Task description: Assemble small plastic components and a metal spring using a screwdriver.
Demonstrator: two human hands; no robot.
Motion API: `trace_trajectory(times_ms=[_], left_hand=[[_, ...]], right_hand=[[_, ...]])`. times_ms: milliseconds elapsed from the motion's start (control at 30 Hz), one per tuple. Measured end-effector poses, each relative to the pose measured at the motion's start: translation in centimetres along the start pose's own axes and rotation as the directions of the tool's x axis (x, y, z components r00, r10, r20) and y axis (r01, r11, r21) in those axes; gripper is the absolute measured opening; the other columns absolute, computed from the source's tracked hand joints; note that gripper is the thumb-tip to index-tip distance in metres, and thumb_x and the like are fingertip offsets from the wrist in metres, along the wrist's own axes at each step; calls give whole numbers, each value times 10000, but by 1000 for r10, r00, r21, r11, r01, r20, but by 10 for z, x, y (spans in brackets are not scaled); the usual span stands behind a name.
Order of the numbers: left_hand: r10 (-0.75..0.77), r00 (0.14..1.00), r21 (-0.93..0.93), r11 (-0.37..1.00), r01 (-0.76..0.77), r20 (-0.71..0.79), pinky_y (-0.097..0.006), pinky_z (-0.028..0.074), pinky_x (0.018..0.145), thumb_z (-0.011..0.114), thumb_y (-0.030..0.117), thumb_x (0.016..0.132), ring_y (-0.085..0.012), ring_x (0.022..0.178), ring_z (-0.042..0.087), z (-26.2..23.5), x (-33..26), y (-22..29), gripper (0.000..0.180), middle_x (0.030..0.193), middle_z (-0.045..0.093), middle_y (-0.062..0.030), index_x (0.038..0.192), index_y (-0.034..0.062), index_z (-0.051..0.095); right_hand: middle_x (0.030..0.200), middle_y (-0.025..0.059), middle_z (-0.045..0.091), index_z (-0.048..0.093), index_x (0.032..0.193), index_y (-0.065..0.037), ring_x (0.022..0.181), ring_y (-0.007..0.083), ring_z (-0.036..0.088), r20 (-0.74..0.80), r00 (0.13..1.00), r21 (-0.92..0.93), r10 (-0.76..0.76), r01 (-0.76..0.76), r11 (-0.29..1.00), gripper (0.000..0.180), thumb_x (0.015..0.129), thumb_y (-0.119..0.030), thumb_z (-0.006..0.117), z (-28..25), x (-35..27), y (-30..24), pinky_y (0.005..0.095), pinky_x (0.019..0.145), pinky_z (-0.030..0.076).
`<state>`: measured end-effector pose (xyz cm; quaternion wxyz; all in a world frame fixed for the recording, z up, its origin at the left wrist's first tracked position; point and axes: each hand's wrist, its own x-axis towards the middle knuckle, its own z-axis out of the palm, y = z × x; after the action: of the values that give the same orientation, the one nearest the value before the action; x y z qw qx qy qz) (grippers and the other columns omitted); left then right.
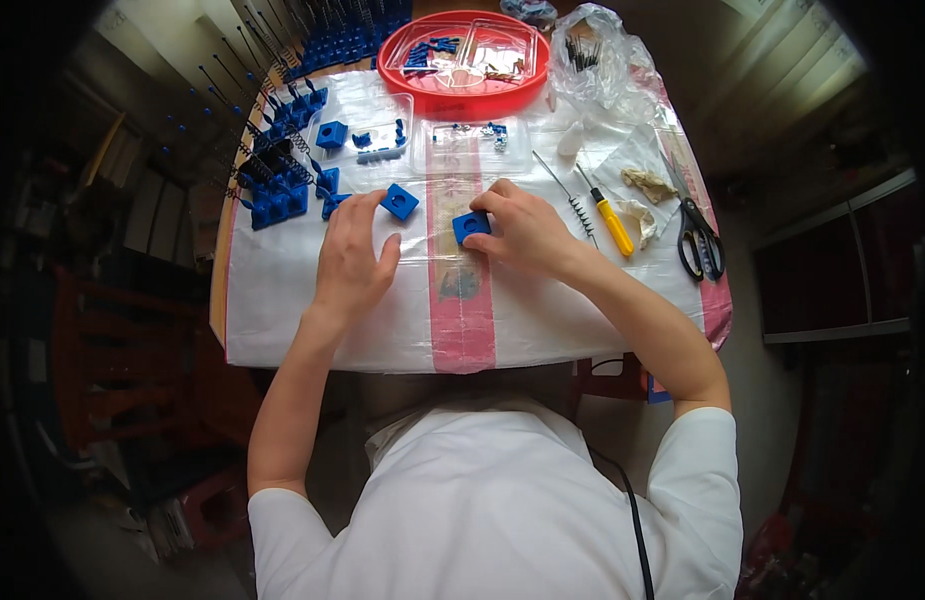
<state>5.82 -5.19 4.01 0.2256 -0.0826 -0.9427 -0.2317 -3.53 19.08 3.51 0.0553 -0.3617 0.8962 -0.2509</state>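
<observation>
My right hand (527, 228) pinches a small blue block (470, 227) with a round hole, between thumb and fingers, over the pink stripe of the table cover. My left hand (354, 245) reaches over the white cover with its thumb apart from the fingers; nothing shows in its grasp. Just beyond its fingertips lies a second blue block (400, 203) with a round hole. Whether a fingertip touches that block, I cannot tell. Another blue piece (332, 205) is partly covered by the left fingers.
Blue bases with upright springs and rods (279, 200) crowd the left edge. Clear trays (382, 125) of small parts lie ahead, before a red round basin (462, 95). To the right are a yellow-handled screwdriver (612, 222), a spiral rod (580, 215), black-handled scissors (700, 240) and a plastic bag (597, 70).
</observation>
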Motion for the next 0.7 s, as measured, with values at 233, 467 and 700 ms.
trace_trajectory(times_ms=[233,467,700], left_hand=[[38,957,-89,996,-13,287,-367,511,804,701,99,848,-278,882,641,-35,15,25,361,1109,616,-138,1185,33,593],[-63,848,29,998,56,526,-403,515,801,675,182,887,-307,910,659,-97,48,14,304,1073,648,-146,1148,34,626],[23,783,54,996,-72,622,-376,507,806,680,141,883,-258,857,633,-104,60,36,355,1072,631,-151,1205,18,594]], right_hand=[[922,163,666,602,1001,-9,855,331,659,11,999,204,-32,29,978,286,806,-148,758,-14,-13,14,388,772,521],[868,167,678,537,978,-3,811,312,666,136,990,166,-40,17,986,257,859,-133,724,-53,-32,17,397,726,508],[900,169,697,533,1052,12,823,277,704,337,939,112,67,-110,988,197,929,-95,643,-144,-13,-24,374,703,536]])
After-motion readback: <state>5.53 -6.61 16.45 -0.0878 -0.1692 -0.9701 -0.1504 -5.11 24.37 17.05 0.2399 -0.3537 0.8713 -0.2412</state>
